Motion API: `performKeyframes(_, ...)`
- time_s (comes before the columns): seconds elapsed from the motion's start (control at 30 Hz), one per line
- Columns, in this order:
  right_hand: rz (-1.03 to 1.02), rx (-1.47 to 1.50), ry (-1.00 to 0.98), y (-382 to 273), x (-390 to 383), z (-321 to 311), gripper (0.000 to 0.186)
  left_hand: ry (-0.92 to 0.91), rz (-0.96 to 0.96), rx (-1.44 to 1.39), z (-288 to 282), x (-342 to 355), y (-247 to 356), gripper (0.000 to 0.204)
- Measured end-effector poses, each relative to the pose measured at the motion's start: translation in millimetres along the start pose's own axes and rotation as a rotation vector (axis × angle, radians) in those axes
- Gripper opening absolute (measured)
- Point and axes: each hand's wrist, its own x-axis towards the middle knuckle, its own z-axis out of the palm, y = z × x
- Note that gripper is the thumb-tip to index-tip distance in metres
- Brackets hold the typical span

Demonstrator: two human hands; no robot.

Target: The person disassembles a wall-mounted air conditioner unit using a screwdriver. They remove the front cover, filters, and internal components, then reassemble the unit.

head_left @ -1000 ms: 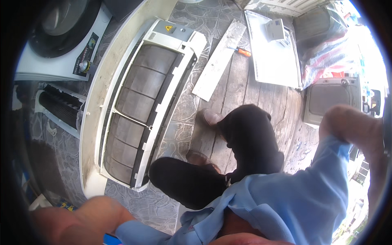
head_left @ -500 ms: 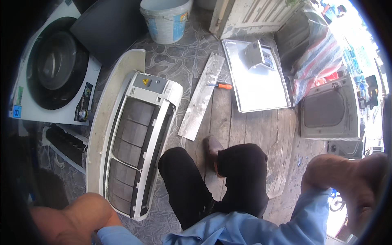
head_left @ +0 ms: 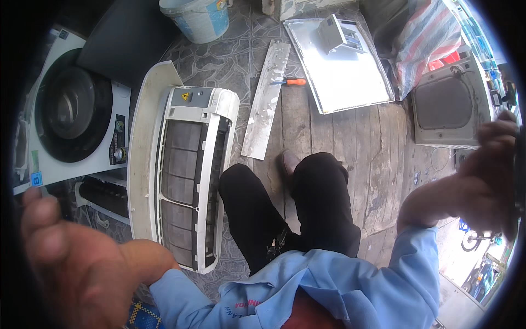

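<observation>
My left hand (head_left: 76,266) is raised at the left rim, its palm showing and its fingers stretched apart with nothing in them. At the right rim my right hand (head_left: 485,170) is also raised. It is blurred and partly lost in the dark border, but its fingers look extended and nothing shows in them. Neither hand touches anything visible. Left of my legs lies a white wall air-conditioner unit (head_left: 211,164), its long front cover (head_left: 141,148) swung aside and its grey mesh filters (head_left: 179,181) exposed. An orange-handled screwdriver (head_left: 296,82) rests across a scuffed white metal strip (head_left: 267,104).
A white front-loading washing machine (head_left: 118,104) stands at left, with a dark long part (head_left: 104,196) below it. A bucket (head_left: 200,24) is at the back. A white panel (head_left: 350,82) carries a white drawer-like part (head_left: 337,35). A striped sack (head_left: 427,41) and appliance casing (head_left: 446,109) stand right.
Both hands have come from beyond the picture's rim into view, with the fingers now showing. The view has tilted, so the floor things sit higher; they have not moved.
</observation>
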Motion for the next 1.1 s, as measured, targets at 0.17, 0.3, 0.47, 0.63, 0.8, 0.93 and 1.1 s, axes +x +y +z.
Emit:
performKeyframes(0.17, 0.204, 0.019, -0.266, 31.1, -70.8, 120.3, 0.053, 0.073, -1.103, -0.204, 119.7, -129.1, 24.8, 0.023)
performKeyframes(0.3, 0.433, 0.076, -0.484, 72.2, -108.2, 139.5, 0.029, -0.213, -1.07, -0.046, 169.5, -210.8, 30.5, 0.012)
performKeyframes(0.47, 0.257, 0.184, -0.732, 30.5, -56.9, 213.2, 0.062, 0.168, -1.659, -0.554, 165.3, -231.5, 61.6, 0.048)
performKeyframes(0.63, 0.214, 0.514, -1.201, -66.5, -72.6, 279.2, 0.073, 0.969, -1.687, -1.489, 223.8, -161.7, 46.6, 0.089)
performKeyframes(0.8, 0.489, 0.463, -1.104, -57.6, -74.9, 286.8, 0.074, 0.872, -1.751, -1.584, 181.3, -63.5, 48.7, 0.092)
performKeyframes(0.93, 1.368, 0.845, -0.939, -110.9, -80.9, 256.5, 0.077, 0.192, -1.714, -0.753, 137.8, -10.5, 73.0, 0.084)
performKeyframes(1.1, 1.52, 1.322, -1.419, -247.6, 2.7, 191.3, 0.076, 0.197, -1.852, 0.147, 92.4, -65.6, 119.7, 0.069)
